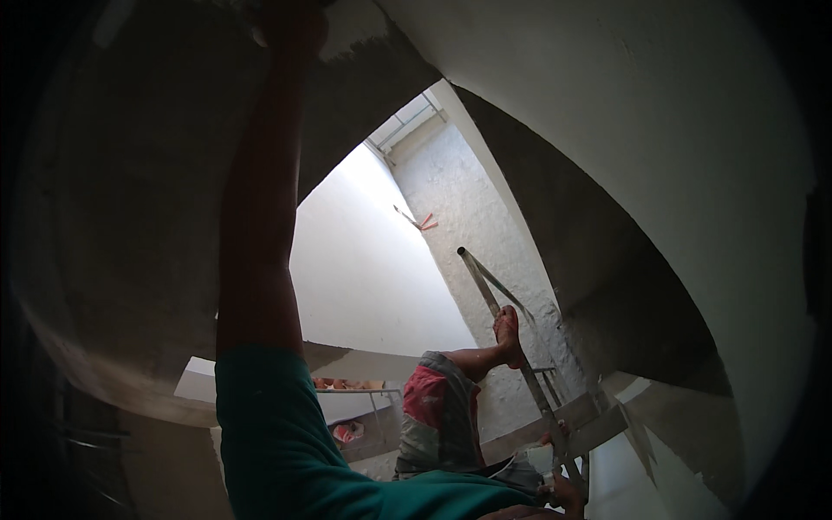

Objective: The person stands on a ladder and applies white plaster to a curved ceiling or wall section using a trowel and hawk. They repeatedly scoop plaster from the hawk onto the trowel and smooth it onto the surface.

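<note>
My left arm, in a green sleeve, is stretched up along the left side. My left hand (293, 28) is a dark shape at the top edge, against a dark grey surface beside a white patch (357, 28). Its fingers look closed, and something pale shows next to them, too dim to name. Low on the right, my right hand (568, 496) is partly cut off by the lower edge. It is closed at a pale, white-smeared flat piece (542, 459), close to the metal ladder (536, 390). My bare foot (508, 334) rests against the ladder's rail.
Grey and red shorts (438, 407) cover my bent leg. White walls (373, 260) and a rough grey wall (468, 199) surround an opening, with dark beams (607, 251) across it. Reddish strips (428, 222) stick out of the wall. A shelf-like ledge with reddish items (347, 384) stands lower down.
</note>
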`<state>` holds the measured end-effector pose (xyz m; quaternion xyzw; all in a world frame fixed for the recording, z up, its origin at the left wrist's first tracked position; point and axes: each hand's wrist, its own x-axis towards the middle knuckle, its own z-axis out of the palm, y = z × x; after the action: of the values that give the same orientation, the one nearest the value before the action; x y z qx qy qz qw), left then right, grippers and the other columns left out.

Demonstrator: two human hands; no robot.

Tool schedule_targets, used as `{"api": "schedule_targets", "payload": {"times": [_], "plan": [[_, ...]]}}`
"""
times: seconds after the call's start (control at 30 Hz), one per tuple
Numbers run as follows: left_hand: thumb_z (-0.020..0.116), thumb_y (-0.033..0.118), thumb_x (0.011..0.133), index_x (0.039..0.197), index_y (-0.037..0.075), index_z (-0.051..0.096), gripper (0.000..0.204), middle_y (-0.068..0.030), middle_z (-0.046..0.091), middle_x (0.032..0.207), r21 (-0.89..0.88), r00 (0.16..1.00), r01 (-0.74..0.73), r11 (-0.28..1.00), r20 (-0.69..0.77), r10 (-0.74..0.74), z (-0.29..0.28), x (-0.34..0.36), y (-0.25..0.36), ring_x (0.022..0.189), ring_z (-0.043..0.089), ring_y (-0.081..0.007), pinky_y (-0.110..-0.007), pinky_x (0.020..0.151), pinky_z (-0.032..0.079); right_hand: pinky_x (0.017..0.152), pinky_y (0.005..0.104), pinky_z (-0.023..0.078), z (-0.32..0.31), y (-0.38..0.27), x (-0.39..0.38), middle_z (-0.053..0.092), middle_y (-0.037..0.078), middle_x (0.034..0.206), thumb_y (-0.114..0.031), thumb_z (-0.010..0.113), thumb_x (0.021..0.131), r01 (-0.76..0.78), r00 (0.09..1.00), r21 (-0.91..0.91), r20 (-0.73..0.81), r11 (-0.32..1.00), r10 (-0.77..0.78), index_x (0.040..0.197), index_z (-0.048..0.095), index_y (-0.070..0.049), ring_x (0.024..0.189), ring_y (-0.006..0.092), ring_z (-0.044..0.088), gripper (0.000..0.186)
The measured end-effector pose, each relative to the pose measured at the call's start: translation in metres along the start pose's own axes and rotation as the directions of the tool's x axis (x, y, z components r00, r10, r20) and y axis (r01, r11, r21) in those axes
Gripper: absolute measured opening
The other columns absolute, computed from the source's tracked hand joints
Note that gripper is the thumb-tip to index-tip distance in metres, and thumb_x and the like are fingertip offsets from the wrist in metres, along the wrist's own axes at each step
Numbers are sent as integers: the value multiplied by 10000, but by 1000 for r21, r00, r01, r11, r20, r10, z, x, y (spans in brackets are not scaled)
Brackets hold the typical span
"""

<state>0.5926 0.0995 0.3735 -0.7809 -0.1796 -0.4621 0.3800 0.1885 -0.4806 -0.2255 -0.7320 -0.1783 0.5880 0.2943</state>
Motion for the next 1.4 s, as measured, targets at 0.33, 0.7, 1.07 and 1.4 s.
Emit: {"api": "schedule_targets", "payload": {"times": [0.33,0.7,1.07,1.4], "plan": [[539,175,871,1272,87,500,413,-146,539,1242,156,977,-134,979,-147,157,77,-141,40,1162,494,-361,-610,1031,286,539,275,458,10,23,21,605,50,801,-57,603,776,-45,996,340,90,939,16,1198,533,-17,659,168,561,429],[566,173,846,1329,148,489,489,-121,550,1269,-74,908,-301,951,-328,262,-23,-77,-21,1203,470,-379,-580,1067,261,537,249,444,4,14,27,608,44,841,-40,598,776,-73,997,345,57,936,57,1189,537,-22,685,141,557,418],[517,58,829,1369,149,461,551,-83,462,1407,214,1000,13,977,-12,-11,-50,53,-44,1298,400,-398,-545,1091,276,535,223,429,5,20,31,611,38,882,-23,592,776,-126,989,295,116,947,95,1181,541,-28,711,115,554,408],[521,105,847,1356,117,469,512,-102,482,1377,114,999,-33,993,-11,34,0,-33,14,1282,406,-402,-560,1080,278,546,210,425,27,50,24,615,39,918,-16,592,770,-194,971,373,205,907,123,1170,543,-31,743,102,554,403]]}}
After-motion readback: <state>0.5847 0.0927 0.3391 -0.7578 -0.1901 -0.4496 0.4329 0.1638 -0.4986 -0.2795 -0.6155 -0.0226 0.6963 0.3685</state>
